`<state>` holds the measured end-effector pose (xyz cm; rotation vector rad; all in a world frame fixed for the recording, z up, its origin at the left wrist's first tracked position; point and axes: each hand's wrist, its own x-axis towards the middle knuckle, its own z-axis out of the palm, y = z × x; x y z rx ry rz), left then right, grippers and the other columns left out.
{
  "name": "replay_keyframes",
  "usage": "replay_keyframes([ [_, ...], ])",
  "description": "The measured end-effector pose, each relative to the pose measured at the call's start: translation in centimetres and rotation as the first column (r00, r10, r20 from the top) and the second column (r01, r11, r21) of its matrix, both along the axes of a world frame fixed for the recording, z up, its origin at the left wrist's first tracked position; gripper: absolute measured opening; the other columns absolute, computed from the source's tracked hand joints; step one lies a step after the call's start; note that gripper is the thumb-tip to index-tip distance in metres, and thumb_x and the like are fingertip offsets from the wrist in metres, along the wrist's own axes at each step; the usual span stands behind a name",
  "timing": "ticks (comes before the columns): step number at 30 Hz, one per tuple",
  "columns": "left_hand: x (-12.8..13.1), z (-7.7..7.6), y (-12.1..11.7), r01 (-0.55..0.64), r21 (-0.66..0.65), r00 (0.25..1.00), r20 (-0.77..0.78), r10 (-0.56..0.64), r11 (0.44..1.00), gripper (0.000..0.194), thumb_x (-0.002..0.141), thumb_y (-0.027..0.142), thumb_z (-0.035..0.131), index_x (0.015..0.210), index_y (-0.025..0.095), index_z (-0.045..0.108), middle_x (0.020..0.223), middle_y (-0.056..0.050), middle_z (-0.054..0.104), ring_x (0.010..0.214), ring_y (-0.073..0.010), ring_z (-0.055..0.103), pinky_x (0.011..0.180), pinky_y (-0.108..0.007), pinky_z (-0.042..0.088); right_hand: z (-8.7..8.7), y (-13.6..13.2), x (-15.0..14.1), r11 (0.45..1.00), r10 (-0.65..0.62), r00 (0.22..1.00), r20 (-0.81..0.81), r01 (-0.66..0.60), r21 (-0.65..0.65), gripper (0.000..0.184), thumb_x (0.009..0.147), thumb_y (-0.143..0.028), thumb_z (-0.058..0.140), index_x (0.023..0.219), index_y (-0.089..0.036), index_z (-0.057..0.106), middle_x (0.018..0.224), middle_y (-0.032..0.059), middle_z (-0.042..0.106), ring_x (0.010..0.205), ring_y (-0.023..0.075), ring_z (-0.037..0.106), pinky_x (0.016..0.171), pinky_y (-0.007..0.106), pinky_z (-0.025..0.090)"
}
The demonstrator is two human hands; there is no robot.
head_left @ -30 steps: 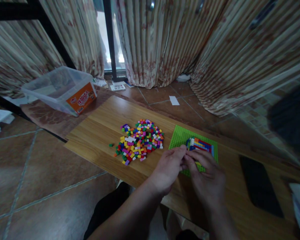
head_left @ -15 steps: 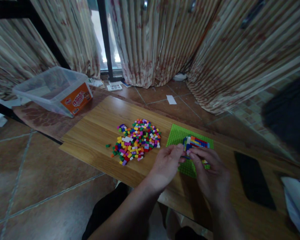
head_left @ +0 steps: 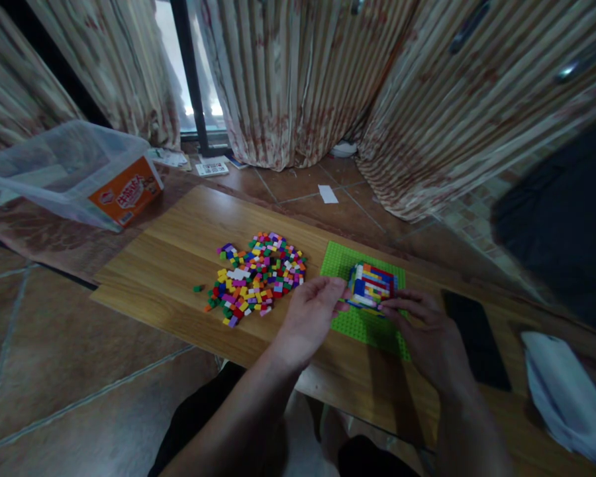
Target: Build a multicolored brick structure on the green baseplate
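A block of stacked, many-coloured toy bricks (head_left: 370, 285) stands on a green studded baseplate (head_left: 342, 258). My left hand (head_left: 308, 318) is closed at the left side of this stack, thumb pressed against the fingers; whatever lies between them is hidden. At the stack's near right corner, my right hand (head_left: 430, 334) pinches what looks like a small pinkish brick between thumb and forefinger, close to the stack's edge. Whether that brick touches the stack I cannot tell. Left of the baseplate spreads a pile of loose small bricks (head_left: 258, 278) in mixed colours.
A dark flat slab (head_left: 477, 338) lies on the wooden table (head_left: 163, 245) right of my right hand, with a white packet (head_left: 566, 391) beyond it. A clear plastic bin (head_left: 69, 172) with an orange label sits past the table's left end. Striped curtains (head_left: 288, 86) hang behind.
My hands have moved apart: the right hand went from beside the left fingertips to the stack's right corner. More of the stack shows. The whole view has shifted, moving the scene leftward.
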<state>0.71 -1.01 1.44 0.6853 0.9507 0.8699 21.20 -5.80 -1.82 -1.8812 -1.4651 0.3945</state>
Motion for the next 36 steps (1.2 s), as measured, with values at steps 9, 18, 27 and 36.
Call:
replay_keyframes([
  [9,-0.1,0.0,0.0,0.052,0.027,0.999,-0.006,-0.052,0.998,0.019,0.087,0.032,0.059,0.081,0.016,0.067,0.086,-0.004,0.069,0.071,-0.0112,0.060,0.075,-0.029,0.045,-0.7,0.7,-0.4,0.995,-0.056,0.998,-0.018,0.058,0.076,0.028,0.073,-0.050,0.071,0.074,-0.022,0.075,0.103,0.0062,0.063,0.096,0.0233,0.062,0.090,0.043,0.048],
  [18,-0.3,0.5,0.0,0.046,0.031,0.999,0.013,-0.046,0.998,0.018,0.087,0.030,0.059,0.078,0.016,0.064,0.082,-0.003,0.069,0.069,-0.0103,0.059,0.077,-0.029,0.046,-0.9,0.9,-0.2,0.996,-0.040,0.999,0.002,0.039,0.080,0.026,0.074,-0.047,0.070,0.072,-0.021,0.073,0.100,0.0062,0.062,0.094,0.0229,0.062,0.087,0.042,0.048],
  [27,-4.4,-0.9,2.8,-0.050,0.351,0.920,-0.347,0.180,0.935,0.016,0.081,0.023,0.059,0.091,0.015,0.068,0.080,-0.004,0.068,0.075,-0.0149,0.062,0.072,-0.027,0.048,-1.2,0.7,0.4,0.997,-0.022,1.000,-0.020,0.023,0.073,0.028,0.072,-0.051,0.072,0.075,-0.023,0.073,0.101,0.0038,0.065,0.093,0.0221,0.064,0.087,0.039,0.048],
  [36,-8.9,-1.2,4.7,0.250,0.388,0.164,-0.920,0.356,0.887,0.029,0.081,0.015,0.052,0.100,0.021,0.073,0.097,-0.010,0.072,0.091,-0.0259,0.065,0.079,-0.034,0.047,-0.5,0.4,-0.5,0.981,-0.146,0.987,0.074,0.134,0.138,0.031,0.080,-0.053,0.063,0.081,-0.023,0.071,0.093,0.0051,0.070,0.086,0.0239,0.067,0.080,0.037,0.051],
])
